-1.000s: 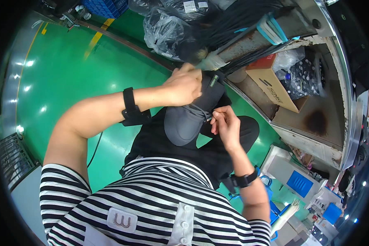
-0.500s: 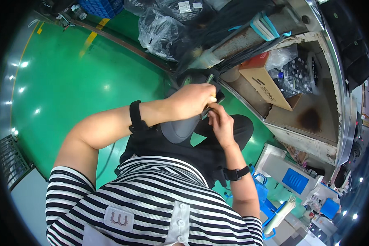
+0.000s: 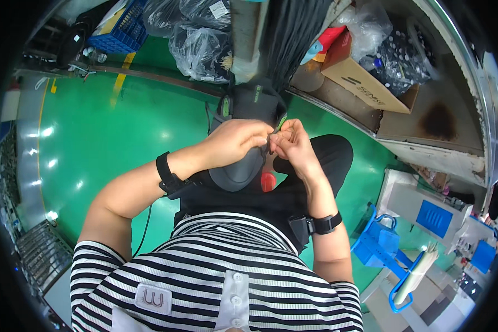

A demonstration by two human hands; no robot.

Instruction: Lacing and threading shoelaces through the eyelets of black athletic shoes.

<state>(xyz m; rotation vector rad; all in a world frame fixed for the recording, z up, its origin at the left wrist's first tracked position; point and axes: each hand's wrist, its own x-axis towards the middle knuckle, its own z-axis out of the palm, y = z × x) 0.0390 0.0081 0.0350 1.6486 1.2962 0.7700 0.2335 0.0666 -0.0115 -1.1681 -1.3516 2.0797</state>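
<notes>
A dark grey fabric piece with a rounded end and green trim (image 3: 239,171) lies over my lap; I cannot tell its exact kind. Above it my left hand (image 3: 235,143) is closed, with thumb and fingertips pinched at the right edge of the fabric. My right hand (image 3: 295,145) meets it there, also in a pinch, its fingertips almost touching the left ones. What sits between the fingers is too small and covered to name. A narrow green strip (image 3: 282,122) shows just above my right fingertips. Below the hands, a red rounded object (image 3: 268,181) shows between my legs.
Ahead hangs a bundle of black strands (image 3: 290,41) beside a worn metal post. Clear plastic bags (image 3: 199,52) and a blue crate (image 3: 119,36) stand beyond. At right, a shelf holds an open cardboard box (image 3: 365,83). A blue-framed stand (image 3: 379,243) is at lower right.
My view has turned, shifting the shelf and hanging strands. My left hand has moved slightly left and lower, and both hands now pinch close together. The red object has come into sight.
</notes>
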